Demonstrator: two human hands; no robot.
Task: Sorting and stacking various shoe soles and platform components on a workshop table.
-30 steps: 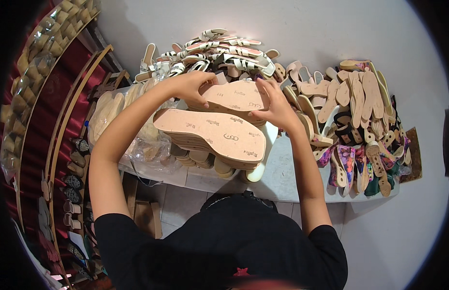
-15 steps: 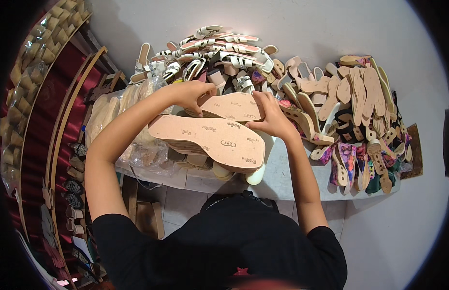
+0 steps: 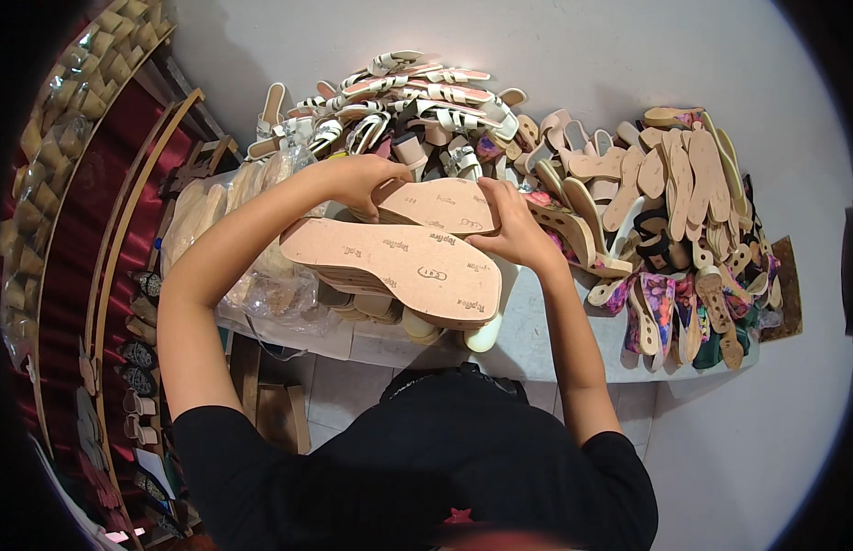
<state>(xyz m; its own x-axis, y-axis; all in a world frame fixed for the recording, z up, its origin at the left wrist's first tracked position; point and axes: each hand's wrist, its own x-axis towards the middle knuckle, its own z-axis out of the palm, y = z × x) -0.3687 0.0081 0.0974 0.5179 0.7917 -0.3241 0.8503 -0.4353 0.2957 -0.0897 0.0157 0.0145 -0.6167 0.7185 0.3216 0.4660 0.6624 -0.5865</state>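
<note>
Two stacks of tan insole boards lie in front of me, one behind the other. My left hand (image 3: 369,184) is closed on the left end of the far insole stack (image 3: 440,204). At that stack's right end, my right hand (image 3: 511,223) grips it too, thumb on the near side and fingers over the far edge. The near insole stack (image 3: 403,266) sits closer to my body, its top board marked with faint print, and neither hand grips it. Beneath it, pale rounded heel-like pieces (image 3: 482,338) stick out at the table's front edge.
White strappy sandals (image 3: 426,87) are heaped behind the stacks. More insoles (image 3: 688,179) and flowered wedge soles (image 3: 649,312) crowd the right of the pale table (image 3: 546,354). Clear plastic bags of soles (image 3: 233,216) lie at left, beside shelves of shoes (image 3: 141,358).
Hardly anything differs. Both hands keep their hold on the far insole stack, and the picture has shifted very slightly.
</note>
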